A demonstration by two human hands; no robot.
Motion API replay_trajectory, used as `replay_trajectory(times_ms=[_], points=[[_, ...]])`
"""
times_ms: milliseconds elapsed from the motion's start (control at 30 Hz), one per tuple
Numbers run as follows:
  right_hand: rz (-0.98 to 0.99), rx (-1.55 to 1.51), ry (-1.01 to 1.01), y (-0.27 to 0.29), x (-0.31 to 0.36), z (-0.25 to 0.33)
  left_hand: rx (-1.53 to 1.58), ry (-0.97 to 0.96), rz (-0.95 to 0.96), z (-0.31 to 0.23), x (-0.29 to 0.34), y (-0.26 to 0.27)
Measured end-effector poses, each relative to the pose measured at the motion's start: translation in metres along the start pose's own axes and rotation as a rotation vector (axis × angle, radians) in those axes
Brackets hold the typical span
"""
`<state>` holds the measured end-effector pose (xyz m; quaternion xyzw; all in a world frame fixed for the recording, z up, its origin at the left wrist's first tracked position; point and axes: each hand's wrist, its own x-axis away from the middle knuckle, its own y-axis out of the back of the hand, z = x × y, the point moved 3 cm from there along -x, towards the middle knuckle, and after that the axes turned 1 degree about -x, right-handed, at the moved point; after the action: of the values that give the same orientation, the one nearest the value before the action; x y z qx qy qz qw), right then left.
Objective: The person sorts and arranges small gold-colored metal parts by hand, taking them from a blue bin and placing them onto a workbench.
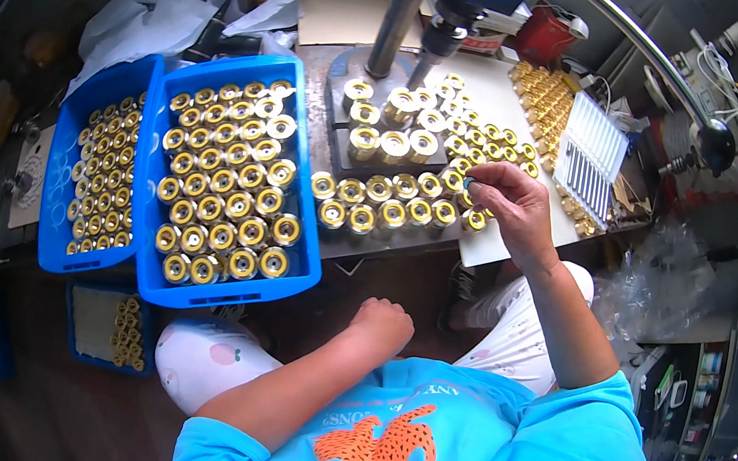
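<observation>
My right hand (519, 209) is raised over the right end of the rows of brass-and-silver round fittings (393, 213). Thumb and forefinger pinch a small dark blue-green piece (468, 183), too small to name surely. My left hand (385, 323) rests low in front of the bench, fingers curled closed, and whatever may be inside is hidden. Beyond the hands, several larger fittings (393, 145) stand upright on the dark base plate of a drill press (442, 38). More small gold fittings (507, 138) stand in a group just past my right hand.
Two blue crates (304, 220) of upright fittings stand at the left. A smaller tray (87, 349) sits lower down. On the right are a case (596, 137) of dark rods and rows of brass pieces (539, 98). A curved metal arm (630, 40) reaches across above.
</observation>
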<state>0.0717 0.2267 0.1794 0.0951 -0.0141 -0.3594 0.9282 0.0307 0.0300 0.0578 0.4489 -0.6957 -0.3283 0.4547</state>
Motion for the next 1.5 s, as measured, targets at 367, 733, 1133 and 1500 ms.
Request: replay_trajectory(times_ms=[367, 733, 1133, 1500], points=[[-0.042, 0.02, -0.027, 0.024, 0.008, -0.015, -0.014, 0.017, 0.039, 0.004, -0.001, -0.004], [0.129, 0.06, 0.041, -0.059, -0.006, -0.011, -0.047, 0.043, 0.045, 0.001, -0.006, -0.016], [0.586, 0.184, 0.542, -0.279, -0.037, 0.064, 0.068, 0.139, 0.071, -0.008, -0.031, -0.029], [0.612, 0.557, 0.676, -0.438, -0.158, 0.067, 0.09, 0.083, 0.005, -0.004, -0.031, -0.013]])
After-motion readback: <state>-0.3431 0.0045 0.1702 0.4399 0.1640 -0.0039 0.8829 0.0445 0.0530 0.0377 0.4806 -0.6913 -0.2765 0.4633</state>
